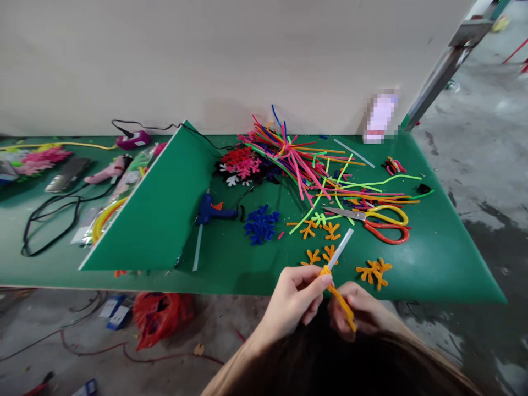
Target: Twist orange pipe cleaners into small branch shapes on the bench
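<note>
My left hand [296, 297] pinches an orange pipe cleaner [342, 305] near the front edge of the table. A pale, translucent stick [341, 248], resembling a glue stick, points up out of that grip, and the pipe cleaner loops around its lower end. Just right of it, my right hand [361, 308] has its fingers closed at the lower length of the same pipe cleaner; its fingertips are partly hidden. Branched orange pipe-cleaner pieces [374, 273] lie beyond the hands. Scissors [371, 217] with yellow and red handles rest farther back, blades pointing left.
Many loose pipe cleaners [289, 157] are heaped at the back. Blue branched pieces [261, 224] and a blue glue gun [212, 209] lie to the left. A green upright panel [148, 209] divides the green table [445, 258]. A blurred-out phone-like object [380, 116] leans on the wall.
</note>
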Tool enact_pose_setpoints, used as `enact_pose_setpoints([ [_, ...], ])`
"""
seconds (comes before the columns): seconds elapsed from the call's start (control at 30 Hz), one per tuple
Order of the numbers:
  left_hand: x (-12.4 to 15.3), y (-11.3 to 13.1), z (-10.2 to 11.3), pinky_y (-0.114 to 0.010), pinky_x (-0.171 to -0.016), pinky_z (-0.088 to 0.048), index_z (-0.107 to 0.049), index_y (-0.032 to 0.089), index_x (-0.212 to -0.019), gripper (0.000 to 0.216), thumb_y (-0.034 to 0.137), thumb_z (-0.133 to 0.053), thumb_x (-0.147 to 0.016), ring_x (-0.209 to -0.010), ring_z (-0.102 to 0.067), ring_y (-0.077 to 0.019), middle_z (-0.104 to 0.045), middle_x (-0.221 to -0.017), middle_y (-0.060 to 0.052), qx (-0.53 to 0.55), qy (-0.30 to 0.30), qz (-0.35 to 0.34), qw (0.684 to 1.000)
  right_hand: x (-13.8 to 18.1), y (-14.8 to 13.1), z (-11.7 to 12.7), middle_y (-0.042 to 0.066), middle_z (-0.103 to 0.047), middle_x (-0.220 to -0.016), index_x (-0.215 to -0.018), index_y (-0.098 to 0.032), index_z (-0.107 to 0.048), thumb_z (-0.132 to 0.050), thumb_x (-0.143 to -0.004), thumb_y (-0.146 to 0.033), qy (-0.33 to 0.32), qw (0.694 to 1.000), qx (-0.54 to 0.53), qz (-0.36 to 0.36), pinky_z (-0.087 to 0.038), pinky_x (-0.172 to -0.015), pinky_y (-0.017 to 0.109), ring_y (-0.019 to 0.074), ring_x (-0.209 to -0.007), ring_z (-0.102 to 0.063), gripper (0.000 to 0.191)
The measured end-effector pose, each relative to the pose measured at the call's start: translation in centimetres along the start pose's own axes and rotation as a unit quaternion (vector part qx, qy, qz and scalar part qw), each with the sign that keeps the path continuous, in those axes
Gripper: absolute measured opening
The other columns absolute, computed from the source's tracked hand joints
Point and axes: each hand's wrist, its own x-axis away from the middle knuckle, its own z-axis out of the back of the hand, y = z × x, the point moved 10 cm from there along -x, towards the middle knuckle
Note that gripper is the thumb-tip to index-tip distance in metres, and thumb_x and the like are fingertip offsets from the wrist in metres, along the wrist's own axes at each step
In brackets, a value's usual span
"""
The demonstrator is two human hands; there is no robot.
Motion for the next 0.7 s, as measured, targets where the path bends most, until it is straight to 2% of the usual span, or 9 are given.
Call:
enact_pose_setpoints([
  [0.13,0.2,-0.1,-0.5,-0.014,-0.030,-0.020,-0.056,0.013,-0.067,0.033,0.043,-0.059,-0.080,-0.029,-0.032,-0.0016,-0.039,-0.041,0.009,-0.042,-0.025,-0.004,0.999,0.4,-0.1,-0.3,-0.003,-0.043,-0.041,-0.049,-0.015,-0.053,-0.054,-0.079,-0.059,-0.021,0.998,0.050,0.020,-0.026,-0.038,0.020,0.0065,-0.036,-0.037,0.053],
  [0.2,0.3,-0.1,-0.5,-0.014,-0.030,-0.020,-0.055,0.013,-0.064,0.033,0.041,-0.059,-0.080,-0.028,-0.032,-0.0015,-0.039,-0.041,0.009,-0.059,-0.022,-0.010,0.998,0.6,-2.3,0.2,-0.004,-0.044,-0.044,-0.050,-0.015,-0.054,-0.057,-0.084,-0.040,0.026,0.978,0.181,0.095,-0.025,-0.042,0.021,0.0061,-0.040,-0.035,0.043],
  [0.23,0.4,-0.1,-0.4,-0.014,-0.030,-0.020,-0.053,0.013,-0.062,0.034,0.041,-0.058,-0.081,-0.029,-0.031,-0.0014,-0.038,-0.040,0.009,-0.067,-0.014,-0.013,0.998,0.9,-3.9,0.2,-0.004,-0.044,-0.045,-0.051,-0.015,-0.053,-0.055,-0.086,-0.031,0.062,0.943,0.289,0.154,-0.024,-0.044,0.022,0.0065,-0.043,-0.035,0.039],
  [0.33,0.6,-0.2,0.5,-0.014,-0.030,-0.020,-0.053,0.013,-0.062,0.034,0.041,-0.059,-0.080,-0.029,-0.028,-0.0011,-0.036,-0.039,0.009,-0.055,0.024,-0.015,0.998,2.4,-8.1,-2.2,-0.002,-0.046,-0.050,-0.056,-0.016,-0.051,-0.046,-0.088,-0.014,0.143,0.745,0.575,0.305,-0.025,-0.047,0.024,0.0088,-0.047,-0.037,0.033],
  [0.37,0.7,-0.1,0.8,-0.014,-0.029,-0.020,-0.055,0.013,-0.064,0.033,0.042,-0.059,-0.080,-0.029,-0.026,-0.0012,-0.036,-0.039,0.010,-0.040,0.035,-0.017,0.998,2.4,-8.5,-2.7,-0.001,-0.048,-0.052,-0.058,-0.016,-0.052,-0.046,-0.088,-0.013,0.140,0.724,0.601,0.307,-0.027,-0.047,0.024,0.0093,-0.049,-0.040,0.031],
  [0.4,0.9,0.0,1.0,-0.014,-0.029,-0.021,-0.056,0.013,-0.067,0.032,0.043,-0.059,-0.080,-0.029,-0.025,-0.0013,-0.036,-0.039,0.010,-0.026,0.039,-0.019,0.999,2.0,-8.6,-2.7,0.000,-0.051,-0.055,-0.062,-0.015,-0.054,-0.048,-0.089,-0.015,0.128,0.742,0.595,0.281,-0.029,-0.048,0.023,0.0096,-0.051,-0.043,0.028],
  [0.47,1.3,0.6,1.1,-0.014,-0.030,-0.021,-0.058,0.013,-0.071,0.033,0.044,-0.057,-0.082,-0.029,-0.026,-0.0015,-0.036,-0.039,0.009,-0.019,0.029,-0.034,0.999,0.8,-7.7,-2.0,0.002,-0.057,-0.063,-0.069,-0.013,-0.058,-0.052,-0.089,-0.029,0.075,0.851,0.488,0.177,-0.036,-0.052,0.021,0.0102,-0.057,-0.050,0.027],
  [0.57,2.0,2.1,0.3,-0.015,-0.031,-0.021,-0.055,0.013,-0.063,0.036,0.042,-0.055,-0.084,-0.029,-0.030,-0.0018,-0.040,-0.039,0.007,-0.078,0.003,-0.076,0.994,0.0,-4.8,-2.4,0.005,-0.062,-0.066,-0.071,-0.011,-0.061,-0.043,-0.089,-0.053,-0.039,0.983,0.177,0.015,-0.043,-0.052,0.022,0.0110,-0.055,-0.054,0.049],
  [0.7,2.3,3.2,-0.6,-0.016,-0.033,-0.020,-0.056,0.012,-0.059,0.035,0.037,-0.055,-0.084,-0.030,-0.032,-0.0025,-0.040,-0.039,0.006,-0.151,-0.002,-0.113,0.982,0.1,-1.4,-4.2,0.004,-0.058,-0.048,-0.068,-0.009,-0.061,-0.045,-0.086,-0.053,-0.130,0.976,-0.165,-0.063,-0.038,-0.037,0.020,0.0088,-0.033,-0.045,0.051],
])
